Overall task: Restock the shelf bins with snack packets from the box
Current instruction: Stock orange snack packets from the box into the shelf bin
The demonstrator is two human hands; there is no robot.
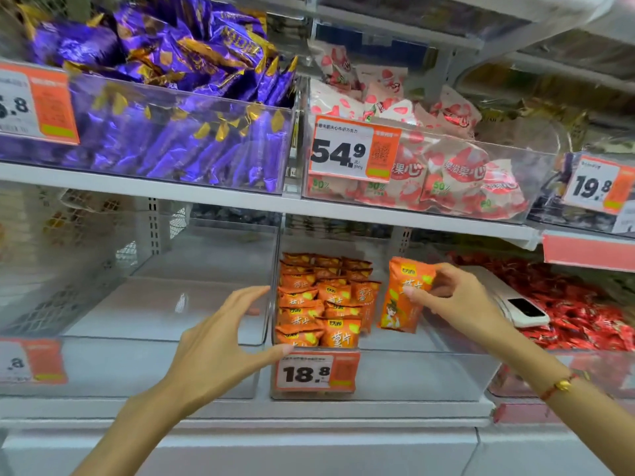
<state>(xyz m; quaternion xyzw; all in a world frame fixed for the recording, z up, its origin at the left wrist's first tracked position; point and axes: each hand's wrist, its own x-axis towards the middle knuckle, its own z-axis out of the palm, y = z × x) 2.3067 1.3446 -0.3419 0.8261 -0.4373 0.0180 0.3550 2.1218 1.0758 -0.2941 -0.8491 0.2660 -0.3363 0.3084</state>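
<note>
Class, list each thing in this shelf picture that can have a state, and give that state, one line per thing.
Right hand: pinches an orange snack packet, held upright inside the bin.
Left hand: open, fingers at the bin's left front corner.
Clear 18.8 bin: partly filled, orange packets stacked at left.
Bin to its left: no packets visible.
Purple packet bin: heaped full.

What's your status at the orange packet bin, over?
Right hand pinching orange packet over the clear bin. Left hand open at bin's left corner. Stacked packets fill left side; right side free.
</note>
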